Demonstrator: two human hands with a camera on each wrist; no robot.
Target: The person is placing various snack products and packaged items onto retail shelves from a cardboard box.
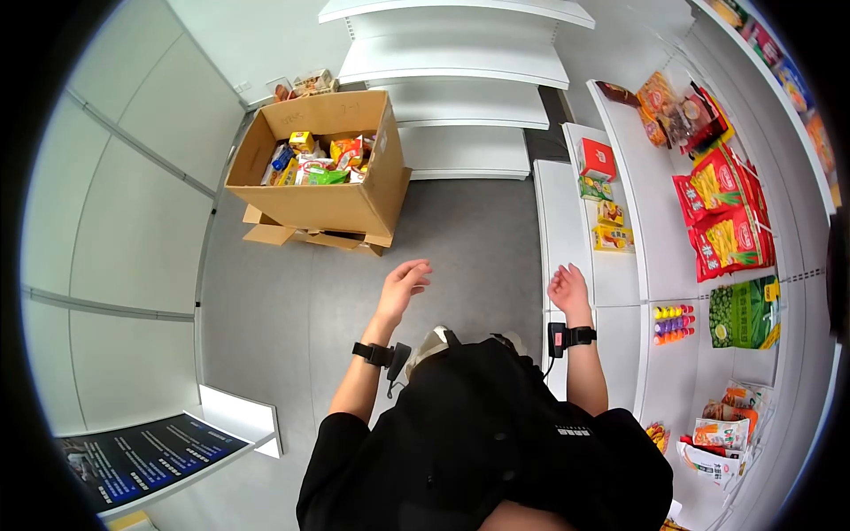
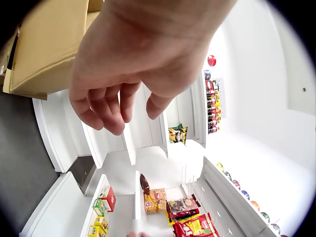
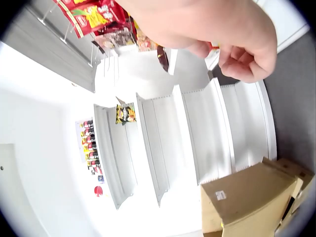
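In the head view my left hand [image 1: 404, 287] hangs over the grey floor, in front of a large cardboard box [image 1: 310, 208] filled with packaged goods. Its fingers are loosely bent and nothing is in them; the left wrist view shows the same hand [image 2: 138, 54] with its fingers drooping. My right hand [image 1: 569, 288] is held near the low shelf on the right, its fingers relaxed and curled. The right wrist view also shows that hand [image 3: 232, 39] holding nothing. Closest to it are a red box [image 1: 597, 160] and yellow boxes [image 1: 613, 238] on the shelf.
White tiered shelves [image 1: 460, 106] stand at the back. Along the right shelving hang red snack bags [image 1: 722, 212] and a green bag [image 1: 744, 314], with small colourful bottles [image 1: 674, 325] close by. A dark printed board [image 1: 159, 460] sits at the lower left.
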